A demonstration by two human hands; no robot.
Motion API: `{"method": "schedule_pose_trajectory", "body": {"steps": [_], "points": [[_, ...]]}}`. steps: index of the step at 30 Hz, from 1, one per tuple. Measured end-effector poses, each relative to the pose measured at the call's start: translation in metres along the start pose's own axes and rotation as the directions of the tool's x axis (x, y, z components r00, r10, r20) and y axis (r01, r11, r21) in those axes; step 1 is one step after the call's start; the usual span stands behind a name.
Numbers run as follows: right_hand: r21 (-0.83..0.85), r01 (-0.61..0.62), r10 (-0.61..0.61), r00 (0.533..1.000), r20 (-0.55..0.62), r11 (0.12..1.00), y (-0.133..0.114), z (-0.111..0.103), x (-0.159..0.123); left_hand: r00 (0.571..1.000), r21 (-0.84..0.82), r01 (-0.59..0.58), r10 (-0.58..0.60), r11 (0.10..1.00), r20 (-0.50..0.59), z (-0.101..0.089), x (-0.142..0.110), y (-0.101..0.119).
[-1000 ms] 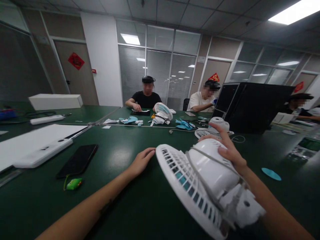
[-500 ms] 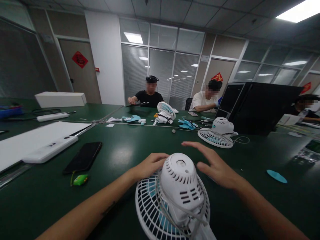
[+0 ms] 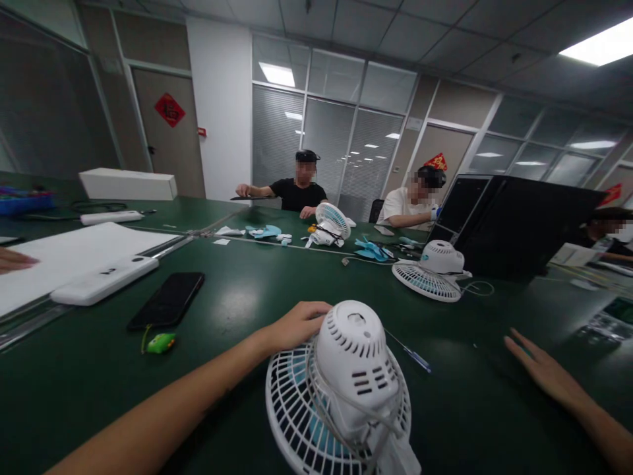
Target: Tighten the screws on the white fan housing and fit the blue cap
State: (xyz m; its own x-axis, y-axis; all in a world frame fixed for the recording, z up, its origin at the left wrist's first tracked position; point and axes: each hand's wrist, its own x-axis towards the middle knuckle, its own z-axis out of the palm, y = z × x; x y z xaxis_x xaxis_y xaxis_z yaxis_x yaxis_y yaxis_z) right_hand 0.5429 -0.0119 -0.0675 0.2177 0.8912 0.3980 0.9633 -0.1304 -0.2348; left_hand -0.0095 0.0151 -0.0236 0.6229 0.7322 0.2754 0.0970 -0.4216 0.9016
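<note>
A white desk fan point(image 3: 359, 369) lies face down on the green table in front of me, its cord wound round the motor housing. My left hand point(image 3: 299, 326) holds it at the far left side of the housing, with fingertips hidden behind it. Away to the right, my right hand point(image 3: 548, 373) is low over the table, fingers stretched out and nothing visible in them. Between the fan and that hand lies a screwdriver point(image 3: 418, 358) with a blue handle. The blue oval piece seen earlier is not visible now, with my right hand near its place.
Beyond are a second fan point(image 3: 428, 274), a third fan point(image 3: 329, 227) and blue blades point(image 3: 373, 249). To the left lie a phone point(image 3: 168, 300), a green charm point(image 3: 161, 343) and a white bar-shaped device point(image 3: 106, 280). Another person's hand point(image 3: 17, 259) rests on the white sheet. A black case point(image 3: 524, 224) stands right.
The fan went from my right hand's grip to face down on the table, my left hand now against it. My right hand let go and moved right, and the screwdriver came into view.
</note>
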Motion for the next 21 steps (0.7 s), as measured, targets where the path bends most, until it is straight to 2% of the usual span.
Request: {"method": "schedule_pose_trajectory", "body": {"steps": [4, 7, 13, 18, 21], "points": [[0.038, 0.030, -0.036, 0.983, 0.179, 0.999, -0.039, 0.029, 0.013, 1.000, 0.007, 0.003, -0.003, 1.000, 0.005, 0.000, -0.001, 0.000], [0.076, 0.084, -0.101, 0.963, 0.251, 0.994, -0.058, 0.040, 0.015, 1.000, 0.014, 0.006, -0.006, 1.000, 0.007, -0.001, -0.003, 0.002], [0.120, 0.125, -0.157, 0.935, 0.318, 0.985, -0.075, 0.030, -0.018, 1.000, 0.011, 0.003, -0.003, 1.000, 0.005, 0.000, -0.003, 0.005], [0.245, 0.228, -0.304, 0.889, 0.342, 0.943, -0.100, 0.015, -0.057, 1.000, 0.001, -0.004, 0.004, 1.000, 0.004, 0.000, -0.002, 0.005], [0.293, 0.270, -0.364, 0.866, 0.343, 0.917, -0.113, 0.009, -0.063, 1.000, 0.000, -0.005, 0.005, 1.000, 0.001, 0.000, -0.002, 0.003]]}}
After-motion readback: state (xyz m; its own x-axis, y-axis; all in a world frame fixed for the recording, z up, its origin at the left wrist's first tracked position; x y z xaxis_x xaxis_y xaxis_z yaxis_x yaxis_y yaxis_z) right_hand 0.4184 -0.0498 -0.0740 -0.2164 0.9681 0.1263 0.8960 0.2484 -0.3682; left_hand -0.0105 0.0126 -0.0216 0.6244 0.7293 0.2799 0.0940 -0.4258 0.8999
